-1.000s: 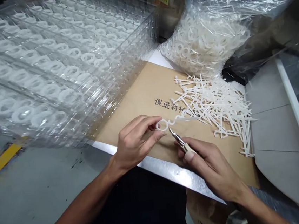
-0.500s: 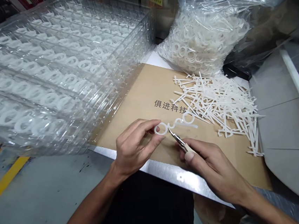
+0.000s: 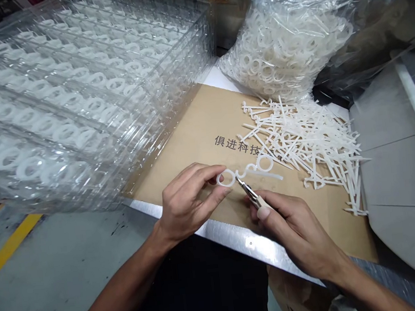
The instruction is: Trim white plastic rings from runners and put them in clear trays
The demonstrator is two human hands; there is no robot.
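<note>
My left hand pinches a white moulded plastic piece by its end ring, between thumb and fingers. The piece has two rings and a thin straight strip running to the right. My right hand grips small side cutters with pale handles. Their metal tips sit against the piece, next to the ring held in my left hand. Most of the cutters' handles are hidden by my fingers.
Loose white plastic runners lie on a cardboard sheet with printed characters. Behind them stands a clear bag of white rings. Stacked transparent trays of rings fill the left. A steel table edge runs below my hands.
The view has shifted slightly. The white piece now lies flatter, with its second ring and strip in plain sight, and the cutter tips remain at the piece.
</note>
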